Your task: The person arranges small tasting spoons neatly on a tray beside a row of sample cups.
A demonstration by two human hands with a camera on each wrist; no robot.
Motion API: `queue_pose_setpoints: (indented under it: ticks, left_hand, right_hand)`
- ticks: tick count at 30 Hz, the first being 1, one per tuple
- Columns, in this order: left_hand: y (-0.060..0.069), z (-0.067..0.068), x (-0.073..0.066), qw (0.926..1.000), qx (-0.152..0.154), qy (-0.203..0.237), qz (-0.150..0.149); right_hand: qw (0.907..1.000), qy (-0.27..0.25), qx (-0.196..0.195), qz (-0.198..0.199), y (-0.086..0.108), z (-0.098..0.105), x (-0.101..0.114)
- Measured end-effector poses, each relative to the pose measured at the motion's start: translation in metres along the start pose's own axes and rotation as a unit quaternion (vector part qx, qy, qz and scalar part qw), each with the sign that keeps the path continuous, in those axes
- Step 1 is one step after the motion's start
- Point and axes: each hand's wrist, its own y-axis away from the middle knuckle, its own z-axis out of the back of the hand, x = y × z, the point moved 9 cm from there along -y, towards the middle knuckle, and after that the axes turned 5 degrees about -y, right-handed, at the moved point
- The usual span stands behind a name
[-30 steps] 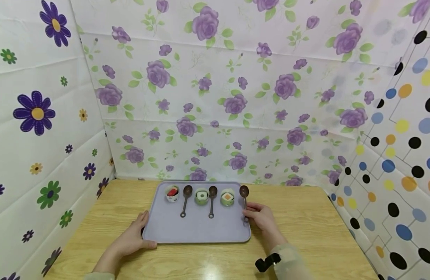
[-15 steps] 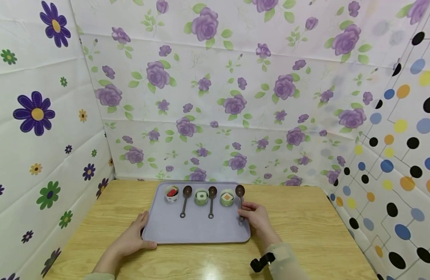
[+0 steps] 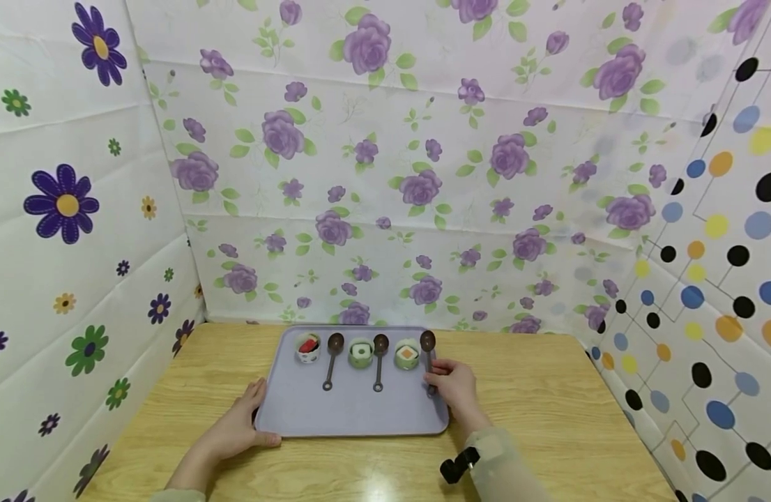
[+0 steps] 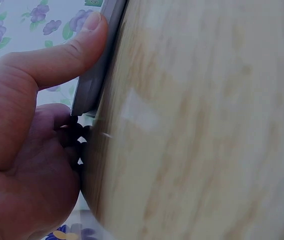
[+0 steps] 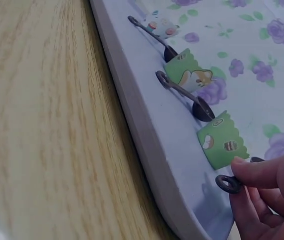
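Observation:
My left hand (image 3: 238, 420) holds the lavender tray (image 3: 354, 418) at its near left corner, the thumb along the front edge and the fingers at the left side. My right hand (image 3: 456, 390) pinches the handle of a dark brown spoon (image 3: 428, 341) at the tray's right side. Its ring end shows by the thumb in the right wrist view. Two matching spoons, one left (image 3: 332, 359) and one middle (image 3: 379, 359), lie between three small paper cups: a white-patterned cup (image 3: 309, 352) with something red, a green cup (image 3: 361, 354), and another green cup (image 3: 407, 355).
The tray sits on a wood-grain table (image 3: 536, 411). Floral cloth (image 3: 385, 174) hangs behind, with a flower-print sheet (image 3: 78, 279) at left and a dotted sheet (image 3: 718, 279) at right. A black device (image 3: 459, 466) is on the right wrist.
My right hand has moved left with the spoon, from over the tray's right edge to inside it, closer to the right green cup. My left hand has stayed at its corner.

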Motion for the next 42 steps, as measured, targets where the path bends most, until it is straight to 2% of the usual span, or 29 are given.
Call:
queue_pose_setpoints:
  ticks: [6, 10, 19, 24, 27, 29, 35, 40, 42]
  left_hand:
    - [-0.001, 0.000, 0.000, 1.0000, -0.003, -0.004, -0.008]
    - [0.000, -0.001, 0.001, 1.0000, -0.001, -0.006, -0.004]
    - [0.002, 0.001, 0.002, 1.0000, -0.002, -0.007, -0.005]
    - [0.001, 0.000, 0.001, 0.9999, 0.001, -0.010, -0.006]
    - [0.001, 0.000, 0.001, 0.9999, 0.004, -0.009, -0.005]
    - [0.000, 0.000, 0.000, 0.9999, 0.006, -0.008, -0.006]
    - [-0.003, 0.000, -0.003, 0.9999, 0.005, -0.007, -0.011]
    - [0.000, 0.001, -0.005, 0.9998, 0.012, -0.006, -0.012]
    - [0.003, 0.005, -0.008, 0.9998, 0.010, -0.003, -0.018]
  right_hand:
    - [0.9990, 0.036, -0.012, 0.023, -0.003, -0.002, 0.008]
    - [0.9944, 0.093, -0.013, 0.050, -0.001, -0.007, 0.013]
    - [0.9662, 0.229, -0.004, 0.119, 0.007, -0.022, 0.031]
    - [0.9507, 0.278, -0.001, 0.139, 0.010, -0.025, 0.034]
    - [0.9449, 0.297, 0.000, 0.137, 0.010, -0.025, 0.034]
    - [0.9438, 0.300, -0.001, 0.138, 0.010, -0.023, 0.034]
    - [0.9509, 0.277, -0.010, 0.138, 0.007, -0.014, 0.035]
    - [0.9563, 0.252, -0.005, 0.147, 0.009, -0.003, 0.035]
    - [0.9553, 0.247, 0.000, 0.163, 0.012, 0.002, 0.038]
